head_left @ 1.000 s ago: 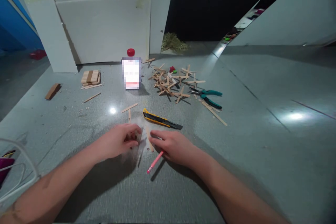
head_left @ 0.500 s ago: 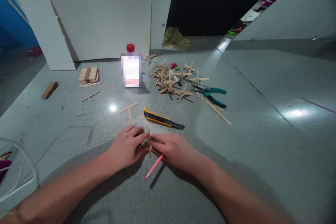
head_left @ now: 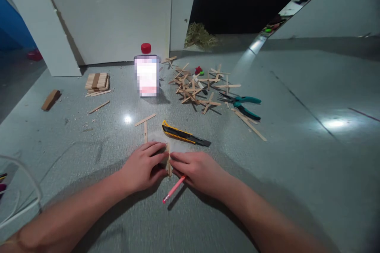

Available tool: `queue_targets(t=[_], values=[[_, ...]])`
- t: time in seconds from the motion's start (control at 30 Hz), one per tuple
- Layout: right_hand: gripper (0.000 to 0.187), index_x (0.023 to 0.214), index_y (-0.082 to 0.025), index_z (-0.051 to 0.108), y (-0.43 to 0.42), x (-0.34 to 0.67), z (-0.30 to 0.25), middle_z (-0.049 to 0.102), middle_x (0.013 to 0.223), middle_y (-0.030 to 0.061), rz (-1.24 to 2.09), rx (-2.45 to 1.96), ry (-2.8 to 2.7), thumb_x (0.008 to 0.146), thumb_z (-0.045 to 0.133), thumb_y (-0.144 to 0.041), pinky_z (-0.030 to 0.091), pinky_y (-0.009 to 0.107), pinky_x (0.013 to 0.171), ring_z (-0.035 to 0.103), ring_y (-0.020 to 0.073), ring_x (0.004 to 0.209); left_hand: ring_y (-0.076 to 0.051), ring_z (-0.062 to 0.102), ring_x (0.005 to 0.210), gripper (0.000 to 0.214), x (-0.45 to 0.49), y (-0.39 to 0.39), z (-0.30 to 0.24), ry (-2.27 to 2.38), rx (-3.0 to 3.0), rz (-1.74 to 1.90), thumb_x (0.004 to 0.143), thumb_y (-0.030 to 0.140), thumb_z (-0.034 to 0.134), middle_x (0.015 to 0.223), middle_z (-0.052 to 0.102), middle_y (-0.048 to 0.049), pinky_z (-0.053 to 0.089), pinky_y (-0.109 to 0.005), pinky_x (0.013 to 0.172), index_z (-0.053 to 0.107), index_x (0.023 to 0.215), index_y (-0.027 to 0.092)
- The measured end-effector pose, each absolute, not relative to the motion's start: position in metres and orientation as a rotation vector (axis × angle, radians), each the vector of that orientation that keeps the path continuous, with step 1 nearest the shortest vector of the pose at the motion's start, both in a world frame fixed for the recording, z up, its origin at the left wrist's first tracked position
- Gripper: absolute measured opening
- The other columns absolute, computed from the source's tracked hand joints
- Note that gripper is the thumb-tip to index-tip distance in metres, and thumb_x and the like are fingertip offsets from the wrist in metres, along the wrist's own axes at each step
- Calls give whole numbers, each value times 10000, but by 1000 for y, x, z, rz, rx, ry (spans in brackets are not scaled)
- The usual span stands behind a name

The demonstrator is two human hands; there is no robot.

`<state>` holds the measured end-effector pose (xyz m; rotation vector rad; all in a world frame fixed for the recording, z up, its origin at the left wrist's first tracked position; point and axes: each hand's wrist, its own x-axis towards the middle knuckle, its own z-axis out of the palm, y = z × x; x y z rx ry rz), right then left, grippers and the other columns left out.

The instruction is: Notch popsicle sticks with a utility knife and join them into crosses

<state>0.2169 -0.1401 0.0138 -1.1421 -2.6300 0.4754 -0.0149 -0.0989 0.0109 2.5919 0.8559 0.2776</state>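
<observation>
Between my hands, thin wooden craft sticks (head_left: 169, 162) stand on edge, apparently pressed together; exactly how many I cannot tell. My left hand (head_left: 145, 167) grips them from the left with bent fingers. From the right, the fingertips of my right hand (head_left: 197, 168) press against them. A pink pencil (head_left: 174, 189) is tucked in my right hand, its eraser end pointing toward me and its tip hidden. Just beyond my left fingers lie a loose craft stick (head_left: 145, 131) and a second stick (head_left: 145, 119) across its end. A yellow and black utility knife (head_left: 185, 134) rests ahead, blade out.
Crossed-stick pieces (head_left: 191, 87) form a pile beyond the knife. Teal-handled pliers (head_left: 242, 104) lie to its right, above loose sticks (head_left: 251, 123). A bundle of sticks (head_left: 97, 82), a brown block (head_left: 51, 100) and a red-capped bottle (head_left: 146, 48) behind a blurred-out rectangle stand farther back.
The camera view has shifted slightly. Both hands stay around the craft sticks, with the left fingers spread a little differently along them. The pencil remains in the right hand.
</observation>
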Motion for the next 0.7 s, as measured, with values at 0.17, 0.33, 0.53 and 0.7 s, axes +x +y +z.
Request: queue_targets(t=[0.17, 0.33, 0.53, 0.7], values=[[89, 934, -162, 674, -137, 214, 18, 702, 914, 42, 455, -1161, -2656, 945, 586, -158, 422, 294, 626, 624, 163, 726, -343, 480, 1386, 526, -14, -98, 10, 859, 2592, 261, 877, 480, 701, 1502, 514, -162, 454, -530, 1137, 641, 1286, 157], [93, 890, -152, 671, -129, 215, 20, 708, 858, 41, 419, -1087, -2719, 921, 586, -131, 376, 317, 555, 587, 163, 627, -338, 517, 1358, 532, -12, -95, 10, 849, 2579, 253, 854, 479, 726, 1476, 552, -145, 478, -547, 1113, 626, 1267, 158], [168, 1017, -120, 658, -128, 229, 6, 726, 988, 115, 346, -895, -2742, 964, 500, -137, 372, 334, 562, 594, 187, 665, -322, 513, 1367, 552, -11, -94, 11, 849, 2538, 275, 868, 497, 720, 1480, 552, -135, 489, -525, 1109, 596, 1287, 159], [332, 1126, -78, 678, -132, 233, 4, 754, 1056, 153, 200, -856, -2731, 949, 397, -88, 405, 356, 536, 595, 205, 660, -323, 558, 1326, 564, -8, -92, 10, 851, 2523, 330, 899, 562, 656, 1406, 613, -157, 519, -515, 1067, 593, 1286, 158]])
